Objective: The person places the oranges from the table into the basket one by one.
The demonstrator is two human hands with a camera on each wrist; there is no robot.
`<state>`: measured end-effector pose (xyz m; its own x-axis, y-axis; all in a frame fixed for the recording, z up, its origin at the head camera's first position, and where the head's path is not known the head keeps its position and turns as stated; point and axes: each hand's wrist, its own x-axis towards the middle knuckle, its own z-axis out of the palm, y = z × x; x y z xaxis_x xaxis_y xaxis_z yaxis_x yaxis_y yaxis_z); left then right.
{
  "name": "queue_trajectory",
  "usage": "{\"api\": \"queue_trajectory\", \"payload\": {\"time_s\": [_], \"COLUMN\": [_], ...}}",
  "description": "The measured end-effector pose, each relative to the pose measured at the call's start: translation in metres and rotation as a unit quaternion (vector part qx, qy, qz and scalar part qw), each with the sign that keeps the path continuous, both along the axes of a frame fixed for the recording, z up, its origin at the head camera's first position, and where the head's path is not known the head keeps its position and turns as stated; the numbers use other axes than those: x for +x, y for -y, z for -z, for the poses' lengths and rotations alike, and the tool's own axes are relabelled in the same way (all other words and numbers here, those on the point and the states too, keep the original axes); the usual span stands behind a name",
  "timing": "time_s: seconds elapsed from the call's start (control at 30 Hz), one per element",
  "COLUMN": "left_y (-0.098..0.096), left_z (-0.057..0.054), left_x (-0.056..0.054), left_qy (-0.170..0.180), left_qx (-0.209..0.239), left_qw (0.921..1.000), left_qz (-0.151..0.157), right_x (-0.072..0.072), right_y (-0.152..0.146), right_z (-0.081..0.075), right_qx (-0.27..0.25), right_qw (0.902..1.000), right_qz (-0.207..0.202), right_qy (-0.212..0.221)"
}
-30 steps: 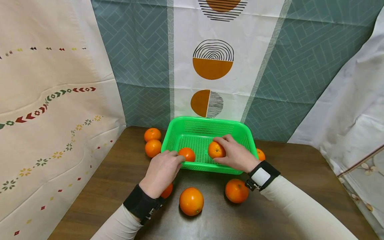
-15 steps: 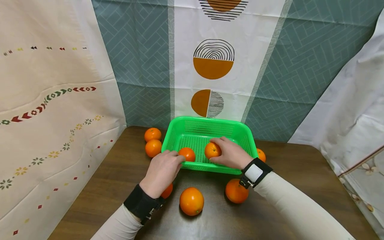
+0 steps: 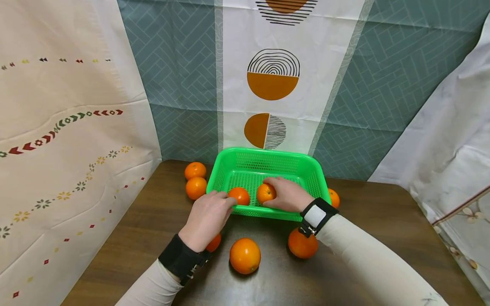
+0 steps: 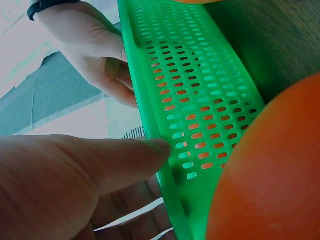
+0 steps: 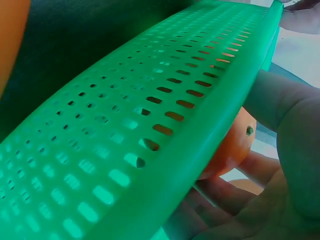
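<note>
A green perforated basket (image 3: 268, 214) stands at the back of the wooden table. My left hand (image 3: 208, 216) grips its near rim toward the left corner. In the left wrist view the thumb (image 4: 120, 157) lies on the outer side of the rim, fingers on the inner side. My right hand (image 3: 289, 195) reaches over the near rim and holds an orange (image 3: 266, 193) low in the basket, fingers and thumb around it. Through the right wrist view, this orange (image 5: 232, 145) shows behind the basket wall. Another orange (image 3: 239, 196) lies in the basket beside my left fingertips.
In front of the basket sit an orange (image 3: 245, 256), another orange (image 3: 302, 243) under my right wrist, and one orange (image 3: 213, 243) partly hidden by my left hand. Two oranges (image 3: 196, 188) stand left of the basket. One more orange (image 3: 334, 198) peeks out at its right.
My right hand has moved left inside the basket with its orange, closer to the other orange there. The left hand stays on the rim.
</note>
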<state>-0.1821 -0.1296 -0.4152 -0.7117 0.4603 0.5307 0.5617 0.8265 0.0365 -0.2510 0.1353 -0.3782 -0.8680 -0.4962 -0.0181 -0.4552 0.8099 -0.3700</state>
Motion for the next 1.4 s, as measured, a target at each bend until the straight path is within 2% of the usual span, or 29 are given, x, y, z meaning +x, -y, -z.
{"api": "queue_trajectory", "payload": {"time_s": [0.3, 0.57, 1.4], "left_y": [0.000, 0.000, 0.001], "left_z": [-0.001, -0.001, -0.002], "left_x": [0.000, 0.000, -0.001], "left_qy": [0.008, 0.009, 0.018], "left_qx": [-0.004, -0.007, -0.005], "left_qw": [1.0000, 0.9999, 0.9998], "left_qz": [0.000, -0.004, -0.004], "right_x": [-0.008, -0.011, -0.018], "right_y": [0.007, 0.013, 0.018], "right_z": [0.003, 0.001, 0.010], "right_qx": [0.014, 0.027, 0.027], "right_qw": [0.9997, 0.9990, 0.9981], "right_qz": [-0.022, -0.026, -0.037], "right_qy": [0.005, 0.025, 0.041]}}
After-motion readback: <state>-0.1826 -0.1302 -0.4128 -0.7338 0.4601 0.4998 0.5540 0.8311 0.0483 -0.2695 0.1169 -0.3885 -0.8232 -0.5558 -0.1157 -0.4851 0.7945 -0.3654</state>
